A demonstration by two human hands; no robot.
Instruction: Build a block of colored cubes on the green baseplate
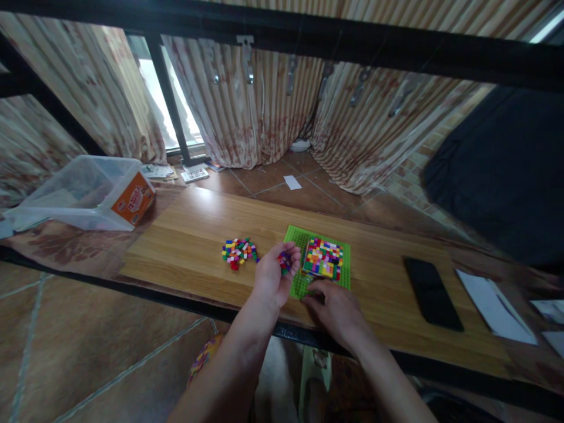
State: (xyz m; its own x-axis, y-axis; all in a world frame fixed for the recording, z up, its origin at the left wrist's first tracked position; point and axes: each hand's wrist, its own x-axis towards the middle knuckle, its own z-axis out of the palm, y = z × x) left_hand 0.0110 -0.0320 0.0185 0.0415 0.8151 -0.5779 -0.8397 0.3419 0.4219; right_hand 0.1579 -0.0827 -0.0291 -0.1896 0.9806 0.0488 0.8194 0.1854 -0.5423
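Observation:
My left hand (269, 282) is turned palm up and cupped around several small toy bricks (284, 262), mostly purple, red and blue. It hovers over the left side of a green studded baseplate (346, 258). A dense block of multicoloured bricks (324, 257) is built up on that plate. My right hand (335, 308) is at the plate's front edge, just below the block. Its thumb and fingers are drawn together in a pinch, and anything between them is too small to make out. A loose pile of mixed bricks (239, 251) lies left of my left hand.
The wooden board (176, 235) carries a black phone (433, 292) on the right, with a white sheet (496, 305) beyond it. A clear plastic bin (88, 194) with an orange label stands at the left. A dark metal bar (282, 23) crosses above.

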